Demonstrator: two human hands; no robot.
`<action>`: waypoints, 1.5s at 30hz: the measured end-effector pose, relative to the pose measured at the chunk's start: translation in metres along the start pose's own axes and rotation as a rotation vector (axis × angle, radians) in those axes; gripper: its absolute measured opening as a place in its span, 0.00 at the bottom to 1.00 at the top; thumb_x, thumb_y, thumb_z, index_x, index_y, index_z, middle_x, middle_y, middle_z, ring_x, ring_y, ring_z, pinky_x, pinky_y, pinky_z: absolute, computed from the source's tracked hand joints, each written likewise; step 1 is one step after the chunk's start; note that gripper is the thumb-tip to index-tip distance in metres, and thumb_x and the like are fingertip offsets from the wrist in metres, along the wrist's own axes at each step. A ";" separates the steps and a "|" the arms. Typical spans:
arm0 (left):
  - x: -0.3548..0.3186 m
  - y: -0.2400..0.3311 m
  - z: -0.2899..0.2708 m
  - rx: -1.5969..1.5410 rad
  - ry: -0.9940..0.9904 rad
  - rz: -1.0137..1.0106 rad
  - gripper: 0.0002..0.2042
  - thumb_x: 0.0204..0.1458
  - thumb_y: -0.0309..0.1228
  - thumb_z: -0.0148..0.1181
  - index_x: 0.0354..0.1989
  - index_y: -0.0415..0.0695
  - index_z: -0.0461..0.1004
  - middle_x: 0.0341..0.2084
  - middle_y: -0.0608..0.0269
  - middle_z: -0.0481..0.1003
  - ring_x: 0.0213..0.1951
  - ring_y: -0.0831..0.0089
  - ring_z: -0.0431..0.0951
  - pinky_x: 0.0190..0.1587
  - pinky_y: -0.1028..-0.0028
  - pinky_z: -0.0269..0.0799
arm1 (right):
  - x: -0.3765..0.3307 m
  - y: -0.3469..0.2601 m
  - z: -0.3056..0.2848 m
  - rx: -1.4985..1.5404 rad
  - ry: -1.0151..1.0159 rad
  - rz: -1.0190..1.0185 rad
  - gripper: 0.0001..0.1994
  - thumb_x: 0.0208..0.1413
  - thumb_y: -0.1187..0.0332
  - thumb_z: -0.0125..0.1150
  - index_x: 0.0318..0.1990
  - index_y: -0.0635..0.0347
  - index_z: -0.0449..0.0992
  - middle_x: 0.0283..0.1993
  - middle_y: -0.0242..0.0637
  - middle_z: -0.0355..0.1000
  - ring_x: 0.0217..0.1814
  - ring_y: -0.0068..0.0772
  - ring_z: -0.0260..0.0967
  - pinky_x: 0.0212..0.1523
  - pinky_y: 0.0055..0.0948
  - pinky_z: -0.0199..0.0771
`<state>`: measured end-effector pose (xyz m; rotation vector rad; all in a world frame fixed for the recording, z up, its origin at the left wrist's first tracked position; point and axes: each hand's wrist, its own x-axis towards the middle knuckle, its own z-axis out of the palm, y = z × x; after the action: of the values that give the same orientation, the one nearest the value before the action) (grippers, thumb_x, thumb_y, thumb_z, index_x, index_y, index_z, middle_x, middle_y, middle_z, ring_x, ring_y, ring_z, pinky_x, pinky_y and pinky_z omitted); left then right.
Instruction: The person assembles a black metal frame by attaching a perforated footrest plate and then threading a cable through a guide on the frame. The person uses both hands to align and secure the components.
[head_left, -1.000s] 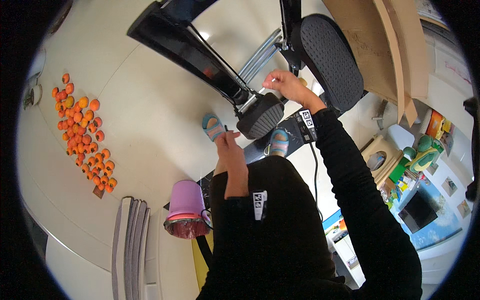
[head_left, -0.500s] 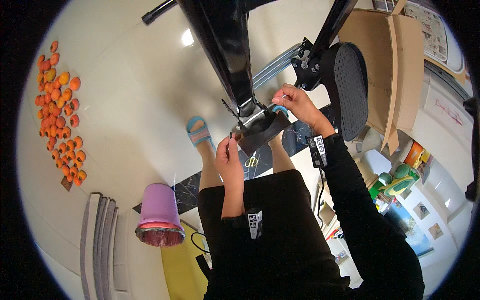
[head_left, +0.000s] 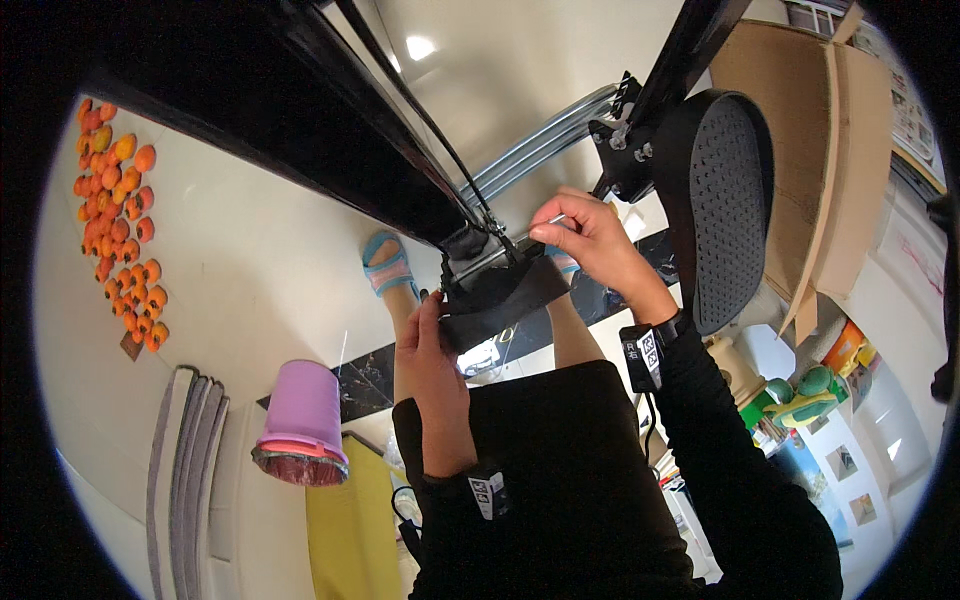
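Note:
At the lower end of a thick black metal beam (head_left: 330, 130), my right hand (head_left: 595, 250) pinches the end of a thin silver metal rod (head_left: 490, 262). The rod runs crosswise at the beam's foot. Below it hangs a black curved cover (head_left: 505, 305), tilted, its near face toward me. My left hand (head_left: 435, 375) is closed at the cover's left edge, fingertips near the rod's other end; its thumb and fingers are partly hidden. A slim black strut (head_left: 420, 110) comes down to the same joint. Right of my right hand stands a large black foot pedal (head_left: 728, 210) with a studded surface.
Silver tubes (head_left: 545, 140) lie behind the joint. An opened cardboard box (head_left: 850, 170) stands at the right. On the left are many orange fruits (head_left: 115, 220) on the floor, a purple bin (head_left: 305, 410) and folded grey panels (head_left: 185, 480). My feet in blue slippers (head_left: 382, 262) flank the joint.
The beam now appears larger and slants from the upper left, with the strut showing beside it. My left hand has moved slightly left and down; my right hand still pinches the rod.

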<state>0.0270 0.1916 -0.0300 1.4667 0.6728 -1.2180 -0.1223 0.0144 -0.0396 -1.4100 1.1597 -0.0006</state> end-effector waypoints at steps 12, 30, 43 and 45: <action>0.000 0.019 -0.009 0.369 0.013 0.199 0.15 0.56 0.24 0.48 0.52 0.38 0.63 0.26 0.64 0.74 0.22 0.88 0.64 0.25 0.88 0.56 | 0.013 0.001 -0.009 0.248 -0.243 0.246 0.09 0.51 0.67 0.62 0.28 0.64 0.78 0.25 0.28 0.72 0.27 0.16 0.64 0.30 0.17 0.63; 0.027 0.065 -0.030 -0.009 -0.400 -0.113 0.21 0.59 0.31 0.41 0.58 0.35 0.58 0.47 0.54 0.72 0.39 0.73 0.70 0.45 0.77 0.62 | 0.006 -0.001 0.003 0.004 -0.067 0.209 0.12 0.52 0.64 0.62 0.26 0.64 0.76 0.22 0.27 0.70 0.27 0.16 0.60 0.31 0.19 0.62; 0.066 0.093 0.016 0.684 -0.418 0.112 0.10 0.53 0.25 0.54 0.42 0.36 0.74 0.29 0.59 0.77 0.24 0.78 0.72 0.33 0.80 0.71 | 0.012 -0.004 0.000 -0.067 -0.105 0.164 0.10 0.52 0.65 0.62 0.25 0.63 0.76 0.20 0.22 0.66 0.23 0.12 0.54 0.24 0.17 0.55; 0.066 0.096 0.017 0.829 -0.383 0.223 0.10 0.52 0.26 0.55 0.41 0.37 0.74 0.27 0.62 0.76 0.24 0.79 0.72 0.32 0.81 0.69 | 0.011 -0.004 -0.002 -0.070 -0.109 0.182 0.10 0.51 0.66 0.62 0.25 0.63 0.76 0.20 0.22 0.66 0.23 0.12 0.54 0.24 0.17 0.55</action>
<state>0.1273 0.1359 -0.0544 1.8173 -0.3038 -1.6287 -0.1155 0.0052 -0.0433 -1.3444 1.2024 0.2445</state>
